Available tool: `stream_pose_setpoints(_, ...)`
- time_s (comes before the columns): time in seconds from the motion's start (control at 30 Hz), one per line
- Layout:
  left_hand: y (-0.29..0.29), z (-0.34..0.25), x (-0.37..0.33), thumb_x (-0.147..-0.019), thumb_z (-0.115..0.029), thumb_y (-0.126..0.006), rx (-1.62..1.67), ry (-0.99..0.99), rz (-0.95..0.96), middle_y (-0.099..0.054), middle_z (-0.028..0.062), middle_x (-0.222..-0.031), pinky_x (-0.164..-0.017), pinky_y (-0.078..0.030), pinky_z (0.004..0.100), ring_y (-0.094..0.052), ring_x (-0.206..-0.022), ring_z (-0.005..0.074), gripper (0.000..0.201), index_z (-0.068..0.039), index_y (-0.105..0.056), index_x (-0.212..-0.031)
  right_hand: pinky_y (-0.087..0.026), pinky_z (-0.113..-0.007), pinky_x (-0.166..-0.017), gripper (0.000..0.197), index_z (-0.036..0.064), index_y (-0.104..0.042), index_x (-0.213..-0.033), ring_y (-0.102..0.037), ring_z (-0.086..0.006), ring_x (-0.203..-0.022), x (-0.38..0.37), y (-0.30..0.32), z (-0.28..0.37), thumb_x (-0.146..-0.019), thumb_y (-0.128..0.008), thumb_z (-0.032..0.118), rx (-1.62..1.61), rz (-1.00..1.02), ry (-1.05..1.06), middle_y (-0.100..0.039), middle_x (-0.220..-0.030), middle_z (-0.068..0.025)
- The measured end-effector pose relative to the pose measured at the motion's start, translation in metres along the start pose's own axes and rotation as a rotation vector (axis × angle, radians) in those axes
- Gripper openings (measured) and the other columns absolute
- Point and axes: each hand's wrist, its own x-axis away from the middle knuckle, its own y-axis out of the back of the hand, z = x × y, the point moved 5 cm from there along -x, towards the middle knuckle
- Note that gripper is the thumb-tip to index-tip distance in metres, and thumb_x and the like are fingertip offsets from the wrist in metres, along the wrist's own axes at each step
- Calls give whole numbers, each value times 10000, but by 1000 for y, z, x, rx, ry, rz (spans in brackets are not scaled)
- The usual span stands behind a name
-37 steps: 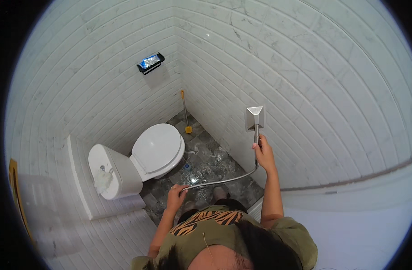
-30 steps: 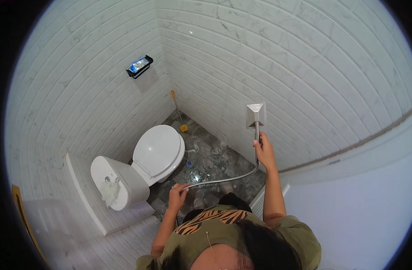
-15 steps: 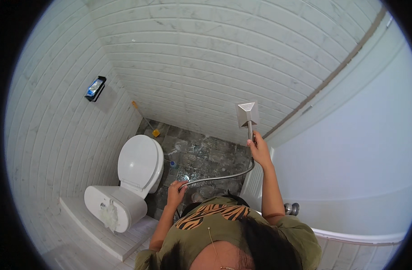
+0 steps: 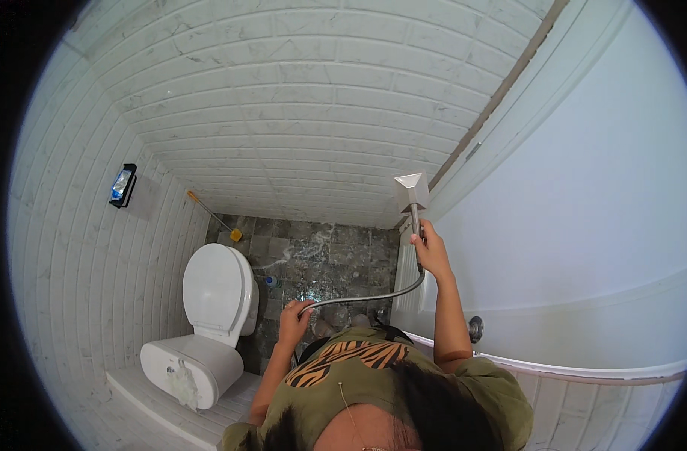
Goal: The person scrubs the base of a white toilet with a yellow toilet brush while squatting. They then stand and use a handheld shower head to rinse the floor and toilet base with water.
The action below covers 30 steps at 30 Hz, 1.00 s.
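My right hand [image 4: 432, 252] is wrapped round the handle of a square silver shower head [image 4: 411, 191], held up in front of the tiled wall. From its handle a grey metal hose [image 4: 358, 298] curves down and across to the left. Near my waist, my left hand [image 4: 293, 322] grips that hose with closed fingers. Below the hose is a wet grey tiled floor [image 4: 343, 259] with shiny patches and whitish streaks. Whether water leaves the shower head cannot be made out.
A white toilet [image 4: 217, 289] with its lid down stands at left, something pale and crumpled on its tank. A yellow-ended brush [image 4: 236, 234] leans in the corner; a small blue-capped bottle [image 4: 271, 281] is on the floor. A white door [image 4: 569, 225] with a round knob [image 4: 475, 329] stands at right.
The view has shifted, so the walls, door and toilet sit differently in the picture. Both hands keep their hold on the shower head and hose, nearly unmoved in view.
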Motion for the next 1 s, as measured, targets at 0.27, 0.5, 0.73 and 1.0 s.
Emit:
stream_pose_setpoints(0.27, 5, 0, 4, -830, -77, -665, 5, 48, -50, -573, 131, -768, -630, -436, 371, -565, -692, 284, 201, -40, -689, -1026, -478, -362, -742, 346, 16, -458, -1215, -631, -265, -794, -12, -14, -7, -905, -560, 131, -81, 78, 32, -621, -866, -163)
stream_pose_setpoints(0.5, 13, 7, 10, -826, -84, -667, -34, 51, -109, -597, 148, -802, -654, -451, 380, -590, -729, 303, 185, -38, -686, -1004, -453, -405, -698, 334, 19, -449, -1155, -596, -309, -754, -24, -33, 5, -875, -566, 158, -41, 126, 88, -580, -825, -184)
stream_pose_setpoints(0.73, 16, 14, 17, -828, -85, -664, -33, 63, -161, -597, 147, -807, -656, -451, 386, -591, -733, 305, 187, -38, -686, -1007, -450, -395, -669, 285, 26, -455, -1091, -594, -301, -707, -32, -39, 6, -906, -540, 225, -31, 101, 67, -575, -766, -162)
stream_pose_setpoints(1.0, 17, 16, 23, -822, -75, -662, -50, 88, -163, -591, 145, -798, -658, -448, 385, -586, -730, 300, 186, -34, -688, -1001, -417, -289, -625, 237, 40, -473, -958, -518, -133, -652, -26, -31, 24, -987, -486, 274, -88, 128, 48, -535, -697, -30)
